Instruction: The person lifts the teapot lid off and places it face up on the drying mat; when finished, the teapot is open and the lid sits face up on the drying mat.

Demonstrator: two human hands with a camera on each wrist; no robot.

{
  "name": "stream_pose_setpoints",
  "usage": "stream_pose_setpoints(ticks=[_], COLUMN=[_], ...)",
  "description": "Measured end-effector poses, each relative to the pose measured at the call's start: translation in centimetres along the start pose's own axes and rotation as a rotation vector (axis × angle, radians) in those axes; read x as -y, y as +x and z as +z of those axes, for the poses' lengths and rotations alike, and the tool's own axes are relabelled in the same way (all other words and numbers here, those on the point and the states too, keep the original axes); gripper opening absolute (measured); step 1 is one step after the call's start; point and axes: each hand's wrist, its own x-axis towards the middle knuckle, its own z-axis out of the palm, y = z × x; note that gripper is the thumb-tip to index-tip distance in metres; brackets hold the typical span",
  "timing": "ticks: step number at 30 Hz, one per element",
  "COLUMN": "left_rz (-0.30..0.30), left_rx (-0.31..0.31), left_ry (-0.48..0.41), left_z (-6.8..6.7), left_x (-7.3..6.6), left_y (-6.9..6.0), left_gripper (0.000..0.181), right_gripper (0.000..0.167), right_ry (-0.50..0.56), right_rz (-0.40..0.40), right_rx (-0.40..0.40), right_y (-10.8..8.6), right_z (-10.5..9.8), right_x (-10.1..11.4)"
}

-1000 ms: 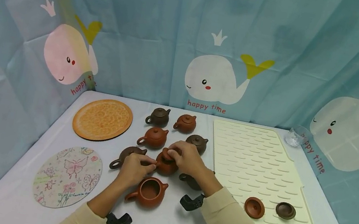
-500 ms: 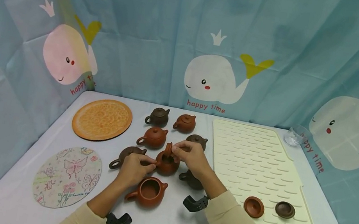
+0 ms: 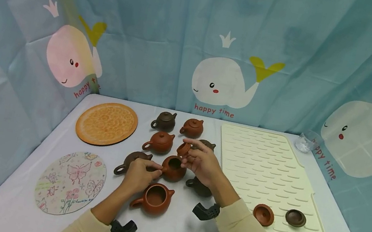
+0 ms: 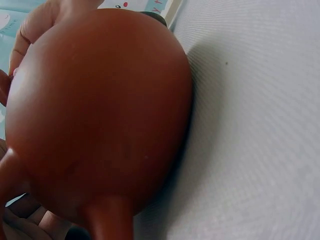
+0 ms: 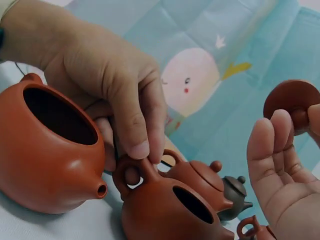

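The left hand (image 3: pixel 139 175) pinches the handle of a reddish-brown teapot (image 3: pixel 174 171) whose top is uncovered; in the right wrist view its thumb and fingers close on that handle (image 5: pixel 148 170). Just above and right of this pot, the right hand (image 3: pixel 203 163) holds a reddish lid (image 3: pixel 183 149) tilted on edge. The right wrist view shows the lid (image 5: pixel 290 99) pinched by its knob. Nearer the body stands a second reddish teapot (image 3: pixel 156 200), also uncovered. In the left wrist view a teapot's round body (image 4: pixel 100 110) fills much of the frame.
Lidded teapots stand behind, including a red one (image 3: pixel 161 142) and a dark one (image 3: pixel 165 121). Dark pots flank the hands. A cream tray (image 3: pixel 259 165) on the right bears a red lid (image 3: pixel 263 214) and a dark lid (image 3: pixel 295 218). Round mats (image 3: pixel 107 123) lie left; a clear cup (image 3: pixel 306 142) stands back right.
The right hand has lifted the lid off the held teapot's mouth, turning it on edge and moving it up and slightly right. The left hand has stayed on the handle.
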Motion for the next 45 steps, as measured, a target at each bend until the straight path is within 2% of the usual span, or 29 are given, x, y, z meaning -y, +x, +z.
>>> stream_pose_setpoints(ticks=[6,10,16,20,27,33,40,45], left_rz=[-0.007,-0.006,0.001,-0.006,-0.016,-0.006,0.007,-0.002], left_rx=[0.0,0.0,-0.001,0.002,0.001,0.006,0.0,-0.002], left_ry=[0.006,0.001,0.016,0.017,0.003,0.008,0.004,0.006], left_z=[0.0,0.0,0.0,-0.2,-0.1,0.2,0.1,0.1], left_x=[0.1,0.2,0.2,0.2,0.2,0.2,0.0,0.0], left_y=[0.0,0.0,0.1,0.1,0.1,0.0,0.0,-0.1], left_gripper=[0.008,0.008,0.008,0.008,0.008,0.009,0.009,0.01], right_gripper=[0.028,0.031,0.047,0.047,0.051,0.049,0.046,0.047], right_ry=[0.028,-0.028,-0.16,-0.266,-0.515,-0.629,-0.7,-0.79], right_rz=[-0.052,-0.087,-0.089,-0.101,-0.106,-0.11,-0.188,-0.207], right_rx=[0.042,0.015,-0.016,-0.035,-0.087,-0.114,-0.12,-0.179], right_y=[-0.3,-0.9,-2.3,-3.3,-5.5,-7.9,-9.9,-11.3], right_z=[0.0,-0.2,-0.7,-1.3,-2.4,-4.3,-7.2,-9.3], right_x=[0.7,1.7,3.9,5.2,7.2,8.8,9.9,10.6])
